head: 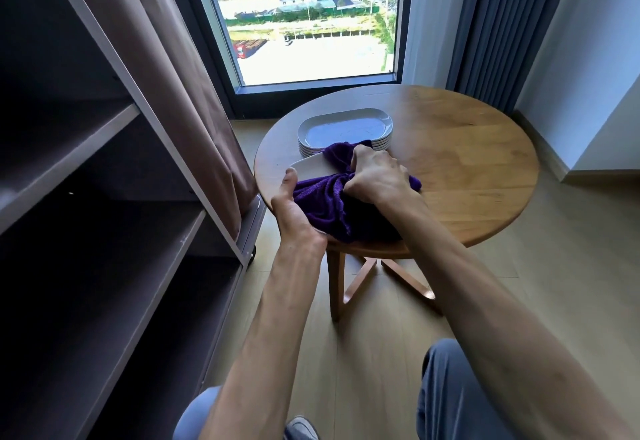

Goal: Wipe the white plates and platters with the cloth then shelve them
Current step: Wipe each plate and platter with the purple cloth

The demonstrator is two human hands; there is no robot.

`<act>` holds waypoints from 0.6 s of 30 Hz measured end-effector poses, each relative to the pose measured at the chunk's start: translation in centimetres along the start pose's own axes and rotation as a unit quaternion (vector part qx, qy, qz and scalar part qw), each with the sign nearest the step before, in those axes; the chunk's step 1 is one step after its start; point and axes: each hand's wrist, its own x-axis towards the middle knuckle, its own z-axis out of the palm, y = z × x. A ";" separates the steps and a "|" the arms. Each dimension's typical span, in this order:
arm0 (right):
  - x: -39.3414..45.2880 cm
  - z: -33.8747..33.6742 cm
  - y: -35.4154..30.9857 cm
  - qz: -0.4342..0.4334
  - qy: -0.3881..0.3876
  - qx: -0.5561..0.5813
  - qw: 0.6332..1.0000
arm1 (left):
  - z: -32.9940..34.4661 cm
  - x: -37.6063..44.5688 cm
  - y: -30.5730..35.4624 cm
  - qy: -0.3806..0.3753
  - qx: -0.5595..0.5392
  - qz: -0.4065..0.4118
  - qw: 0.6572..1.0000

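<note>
**Wiping 1 platter over the table edge, stack waiting behind**

Gripping a bunched wad of purple cloth (332, 197), the right hand (375, 176) sits at frame centre w/ fingers curled tight into the fabric, knuckles up. That fist bears down on a white platter (308, 168), so the cloth is kept balled prob. to put pressure on the surface rather than just skim it.

The left hand (294, 204) holds the platter's near-left edge: thumb lies along the rim on top, fingers underneath and hidden, so how far they wrap can't be told. It looks like a steadying hold, keeping the dish from sliding while the other hand scrubs. Most of the platter is covered by cloth; only its far-left corner shows. It sits at the near-left edge of the round wooden table (467, 162), maybe lifted slightly off it, can't tell.

Just behind, touching or nearly touching the cloth, is a stack of white platters (346, 128), approx. 5 by the visible rims, set neatly in the table's upper-left part. Likely kept within reach so the next 1 can be taken quickly.

At the left of the frame stands a dark shelf unit (104, 197) w/ bare shelves and a brown curtain-like cover (180, 93) pulled aside, presumably to leave the shelves open for loading. Judging by that, nothing is shelved yet; task is early.
</note>
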 end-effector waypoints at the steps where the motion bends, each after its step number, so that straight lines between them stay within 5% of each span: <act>1: 0.1 -0.1 0.2 0.003 0.001 0.000 1.000 | 0.1 -0.1 0.0 -0.005 -0.004 -0.002 1.000; 18: 1.3 0.7 2.5 0.049 0.060 0.048 0.996 | 0.5 -0.6 0.3 0.027 0.059 0.021 0.998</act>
